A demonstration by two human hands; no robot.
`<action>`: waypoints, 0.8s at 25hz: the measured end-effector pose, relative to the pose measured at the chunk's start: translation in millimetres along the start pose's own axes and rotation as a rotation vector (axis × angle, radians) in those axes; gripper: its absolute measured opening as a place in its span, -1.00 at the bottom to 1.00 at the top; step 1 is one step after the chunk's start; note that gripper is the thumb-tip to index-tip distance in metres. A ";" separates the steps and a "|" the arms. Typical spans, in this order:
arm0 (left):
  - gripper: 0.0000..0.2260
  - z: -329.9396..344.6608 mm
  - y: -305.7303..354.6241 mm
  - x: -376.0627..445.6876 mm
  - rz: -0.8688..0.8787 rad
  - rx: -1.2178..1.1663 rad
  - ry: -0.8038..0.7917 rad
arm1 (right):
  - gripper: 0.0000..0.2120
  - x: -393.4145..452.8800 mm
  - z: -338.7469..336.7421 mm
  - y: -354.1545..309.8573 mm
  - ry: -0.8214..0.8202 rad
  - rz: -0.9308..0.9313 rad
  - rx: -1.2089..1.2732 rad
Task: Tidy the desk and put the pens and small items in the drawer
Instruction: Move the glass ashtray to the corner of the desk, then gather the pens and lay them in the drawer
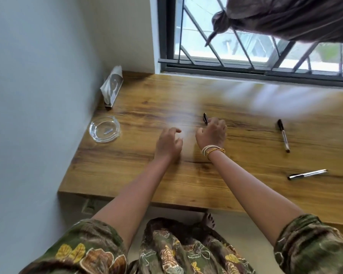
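Note:
On the wooden desk point(186, 175) my right hand point(212, 133) has its fingers curled on a black pen point(205, 118); only the pen's far end shows past the fingertips. My left hand point(168, 143) hovers just left of it, fingers loosely curled and holding nothing. A second black pen point(283, 135) lies further right, pointing toward me. Near the right front lies a silver and black pen point(307, 174). No drawer is in view.
A clear glass ashtray point(104, 129) with a small item in it sits at the desk's left edge by the wall. A tissue pack point(112, 87) leans in the back left corner. A barred window point(246, 46) runs behind the desk.

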State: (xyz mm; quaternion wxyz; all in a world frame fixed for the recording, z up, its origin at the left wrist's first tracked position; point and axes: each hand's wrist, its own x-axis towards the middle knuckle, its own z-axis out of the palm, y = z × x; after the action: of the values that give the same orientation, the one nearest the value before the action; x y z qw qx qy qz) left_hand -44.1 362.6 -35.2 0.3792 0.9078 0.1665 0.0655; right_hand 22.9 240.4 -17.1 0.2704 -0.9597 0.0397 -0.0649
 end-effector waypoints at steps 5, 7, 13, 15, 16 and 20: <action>-0.41 15.5 13.6 -5.6 -0.040 0.372 -0.310 | -0.71 -2.0 1.7 39.9 -0.054 0.001 -0.106; -0.52 17.8 15.7 -2.2 -0.071 0.253 -0.228 | -0.84 -1.7 0.4 45.5 -0.112 -0.033 0.081; -0.75 24.5 48.1 6.2 -0.255 -0.400 -0.025 | -0.91 -18.0 -22.1 49.0 -0.205 0.026 0.457; -0.77 30.1 66.0 10.5 -0.346 -0.635 -0.139 | -0.90 -18.3 -32.7 55.6 -0.204 -0.001 0.463; -0.81 34.7 74.7 11.5 -0.362 -0.727 -0.211 | -0.90 -16.2 -38.9 60.3 -0.205 -0.014 0.460; -0.92 62.6 92.8 13.9 -0.408 -0.865 -0.252 | -0.89 -1.2 -63.9 82.7 -0.194 -0.098 0.364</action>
State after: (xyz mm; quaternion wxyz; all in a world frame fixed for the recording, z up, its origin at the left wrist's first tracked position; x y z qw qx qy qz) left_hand 7.6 264.8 -13.4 0.7436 0.6169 0.2511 -0.0574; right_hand 9.0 137.3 -6.6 0.4386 -0.8975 -0.0457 0.0085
